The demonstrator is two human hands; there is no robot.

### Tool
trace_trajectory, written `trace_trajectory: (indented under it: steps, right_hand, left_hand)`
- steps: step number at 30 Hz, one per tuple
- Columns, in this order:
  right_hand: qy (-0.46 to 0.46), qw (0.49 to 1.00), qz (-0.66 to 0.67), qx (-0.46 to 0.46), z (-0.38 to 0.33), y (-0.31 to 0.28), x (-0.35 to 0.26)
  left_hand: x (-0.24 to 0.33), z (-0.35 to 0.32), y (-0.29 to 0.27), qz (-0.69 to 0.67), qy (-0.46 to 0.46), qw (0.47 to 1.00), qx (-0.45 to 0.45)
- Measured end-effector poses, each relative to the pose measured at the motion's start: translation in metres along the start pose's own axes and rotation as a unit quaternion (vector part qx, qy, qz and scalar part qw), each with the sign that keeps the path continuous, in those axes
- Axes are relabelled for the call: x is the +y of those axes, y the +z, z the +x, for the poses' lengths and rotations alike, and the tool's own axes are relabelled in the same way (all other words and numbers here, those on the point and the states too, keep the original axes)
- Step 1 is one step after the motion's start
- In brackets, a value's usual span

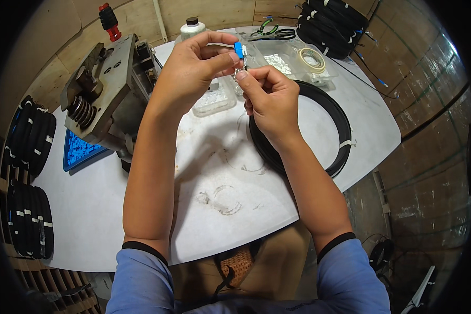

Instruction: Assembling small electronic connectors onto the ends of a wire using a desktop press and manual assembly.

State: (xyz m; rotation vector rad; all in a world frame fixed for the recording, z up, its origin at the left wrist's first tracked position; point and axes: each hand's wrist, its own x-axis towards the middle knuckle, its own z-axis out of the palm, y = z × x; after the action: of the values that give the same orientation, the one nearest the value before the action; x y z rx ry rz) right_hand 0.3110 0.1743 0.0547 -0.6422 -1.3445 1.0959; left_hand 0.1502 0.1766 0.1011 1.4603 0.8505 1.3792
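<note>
Above the far part of the white table (pixel 220 172), my two hands meet. My left hand (pixel 191 63) pinches a small blue connector (pixel 239 49) with a white piece at its side. Just below it, my right hand (pixel 271 99) is closed, thumb against fingers, on what looks like a thin black cable end (pixel 245 66) at the connector's lower end. The fingers cover much of the cable, and whether it is seated in the connector cannot be made out. A coil of black cable (pixel 343 120), tied with white tape, lies beneath my right forearm.
A heavy metal machine (pixel 110 73) with a spring stands left, beside a blue tray (pixel 83 166). Behind my hands are a clear box (pixel 214 108), a tray of white parts (pixel 277 64), a tape roll (pixel 312 58), green-handled cutters (pixel 266 25) and a bottle (pixel 192 29). Cable coils (pixel 332 23) sit far right.
</note>
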Motion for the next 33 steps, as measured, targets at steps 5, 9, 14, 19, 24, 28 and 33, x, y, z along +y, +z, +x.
trace_trajectory:
  steps: [5,9,14,19,24,28,33]
  right_hand:
    - [-0.015,1.000,-0.009,0.006,0.0012,-0.0007,0.0027]
    - [-0.015,1.000,-0.014,0.008,-0.0006,-0.0006,0.0023]
    - [-0.018,1.000,-0.021,0.015,0.0013,-0.0034,0.0020]
    - [-0.021,1.000,-0.011,0.006,0.0021,-0.0003,0.0030]
    - [-0.026,1.000,-0.011,0.011,0.0024,-0.0018,0.0050]
    - [-0.021,1.000,-0.015,0.002,0.0013,0.0001,-0.0006]
    - [-0.027,0.999,-0.017,0.003,-0.0004,-0.0014,-0.0003]
  left_hand:
    - [-0.0003,0.0018,-0.0022,-0.014,0.015,1.000,-0.021]
    - [0.0027,-0.0004,-0.0001,-0.005,0.017,1.000,-0.012]
    - [0.0018,-0.0023,0.0008,-0.006,0.008,1.000,-0.016]
    - [0.0011,-0.0001,-0.0012,0.002,0.018,1.000,-0.015]
    - [0.0025,0.0005,0.0011,-0.002,0.022,1.000,-0.014]
    - [0.0013,-0.0019,0.0010,-0.006,0.035,0.999,0.001]
    - [0.0059,-0.0013,0.0048,0.008,0.040,0.999,0.006]
